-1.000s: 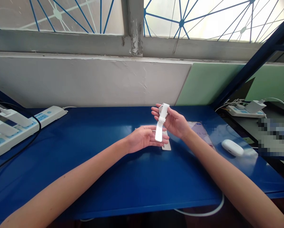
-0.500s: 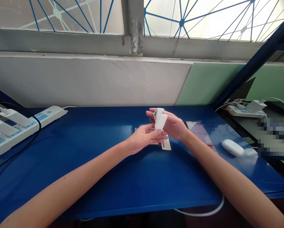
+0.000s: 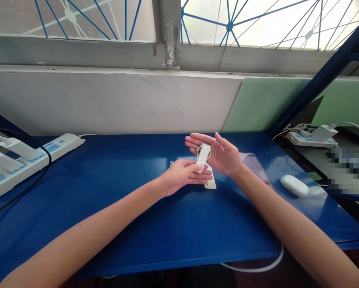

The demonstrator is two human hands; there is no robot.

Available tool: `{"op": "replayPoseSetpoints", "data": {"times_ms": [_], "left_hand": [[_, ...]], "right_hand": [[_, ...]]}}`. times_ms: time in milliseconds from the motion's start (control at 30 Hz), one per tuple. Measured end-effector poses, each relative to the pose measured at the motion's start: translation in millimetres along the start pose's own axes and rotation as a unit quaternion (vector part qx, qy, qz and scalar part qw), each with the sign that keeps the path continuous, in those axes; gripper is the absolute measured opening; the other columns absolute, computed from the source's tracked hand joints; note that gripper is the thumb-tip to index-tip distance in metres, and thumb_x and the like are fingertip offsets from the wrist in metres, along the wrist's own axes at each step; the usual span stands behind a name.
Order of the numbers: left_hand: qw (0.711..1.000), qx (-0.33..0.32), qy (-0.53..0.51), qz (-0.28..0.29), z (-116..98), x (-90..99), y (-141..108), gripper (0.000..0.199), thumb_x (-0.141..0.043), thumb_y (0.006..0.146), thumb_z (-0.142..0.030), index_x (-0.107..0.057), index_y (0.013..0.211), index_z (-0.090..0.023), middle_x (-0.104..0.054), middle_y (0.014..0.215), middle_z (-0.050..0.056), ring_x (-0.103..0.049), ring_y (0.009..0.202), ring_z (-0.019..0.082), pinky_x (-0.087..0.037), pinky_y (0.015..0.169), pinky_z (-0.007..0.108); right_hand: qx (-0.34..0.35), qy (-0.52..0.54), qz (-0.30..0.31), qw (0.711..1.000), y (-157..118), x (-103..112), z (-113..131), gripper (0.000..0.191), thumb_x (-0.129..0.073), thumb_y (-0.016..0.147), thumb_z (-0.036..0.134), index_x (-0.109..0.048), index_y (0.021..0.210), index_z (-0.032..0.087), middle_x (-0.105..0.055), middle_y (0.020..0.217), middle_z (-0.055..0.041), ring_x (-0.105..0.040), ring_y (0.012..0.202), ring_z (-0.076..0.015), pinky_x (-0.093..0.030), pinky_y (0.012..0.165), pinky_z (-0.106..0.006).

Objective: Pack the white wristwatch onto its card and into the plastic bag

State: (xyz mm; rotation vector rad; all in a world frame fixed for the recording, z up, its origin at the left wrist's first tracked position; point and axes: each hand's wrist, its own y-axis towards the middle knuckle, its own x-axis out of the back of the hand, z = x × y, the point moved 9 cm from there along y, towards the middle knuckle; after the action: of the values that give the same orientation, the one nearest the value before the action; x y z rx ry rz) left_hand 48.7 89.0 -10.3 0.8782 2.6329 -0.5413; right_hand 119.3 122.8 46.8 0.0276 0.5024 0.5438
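My left hand (image 3: 182, 176) pinches the lower end of a small flat white holder (image 3: 203, 156) between thumb and fingers. Thin white loops, like a cable, stick out at both sides of its upper end. Behind that upper end is my right hand (image 3: 223, 156), open, palm turned up and fingers stretched out to the left. Whether its palm touches the holder I cannot tell. Below the hands, a flat off-white card-like piece (image 3: 211, 183) lies on the blue table (image 3: 122, 224). A clear edge of something (image 3: 172, 163) shows behind my left hand, mostly hidden.
A phone (image 3: 255, 168) with a lit screen lies beyond my right forearm, beside a white rounded case (image 3: 294, 186). On the left is a long power strip (image 3: 56, 148) with plugged-in chargers and a black cable (image 3: 32, 186). Another power strip (image 3: 305, 140) stands at the right.
The white holder has turned, so a narrower face with loops on both sides now shows, and it sits slightly lower. My right hand has opened, its thumb lifting away.
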Motion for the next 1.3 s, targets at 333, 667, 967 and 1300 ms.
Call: {"op": "replayPoseSetpoints", "data": {"times_ms": [333, 667, 967, 1300], "left_hand": [[0.999, -0.003, -0.017, -0.031, -8.5, 7.7, 1.3, 0.02, -0.052, 0.094, -0.018, -0.068, 0.099, -0.007, -0.07, 0.086, 0.011, -0.07, 0.075, 0.018, -0.057, 0.083, 0.038], [0.999, -0.023, -0.01, -0.041, -22.9, 14.1, 1.1, 0.03, -0.042, 0.097, -0.022, -0.066, 0.086, -0.008, -0.049, 0.05, -0.003, -0.049, 0.046, 0.009, -0.057, 0.073, 0.037], [0.992, -0.066, 0.107, -0.016, -23.8, 16.2, 5.9, 0.028, -0.049, 0.093, -0.031, -0.064, 0.08, -0.012, -0.054, 0.049, -0.001, -0.056, 0.048, 0.012, -0.052, 0.065, 0.03], [0.94, -0.143, 0.306, -0.048, -46.8, 12.8, -6.3, 0.038, -0.045, 0.095, -0.043, -0.065, 0.083, -0.014, -0.069, 0.07, 0.005, -0.067, 0.069, 0.016, -0.05, 0.067, 0.026]], "right_hand": [[0.015, -0.014, -0.028, 0.999, 1.3, 10.9, 0.6, 0.037, -0.044, 0.093, 0.041, -0.069, 0.111, 0.021, -0.068, 0.123, -0.0061, -0.056, 0.124, -0.0243, -0.035, 0.112, -0.042], [0.019, -0.134, -0.087, 0.987, 2.2, 23.8, 16.0, 0.027, -0.062, 0.086, 0.035, -0.071, 0.107, 0.02, -0.073, 0.111, -0.0098, -0.065, 0.11, -0.0265, -0.048, 0.097, -0.043], [-0.008, -0.352, -0.109, 0.929, -22.8, 32.0, 2.5, 0.039, -0.058, 0.088, 0.048, -0.07, 0.109, 0.017, -0.071, 0.084, -0.0057, -0.064, 0.066, -0.0159, -0.056, 0.067, -0.034], [0.053, -0.399, -0.208, 0.892, -38.5, 40.2, 18.1, 0.03, -0.067, 0.081, 0.04, -0.076, 0.094, 0.014, -0.066, 0.064, -0.0025, -0.05, 0.051, -0.0114, -0.043, 0.047, -0.026]]}}
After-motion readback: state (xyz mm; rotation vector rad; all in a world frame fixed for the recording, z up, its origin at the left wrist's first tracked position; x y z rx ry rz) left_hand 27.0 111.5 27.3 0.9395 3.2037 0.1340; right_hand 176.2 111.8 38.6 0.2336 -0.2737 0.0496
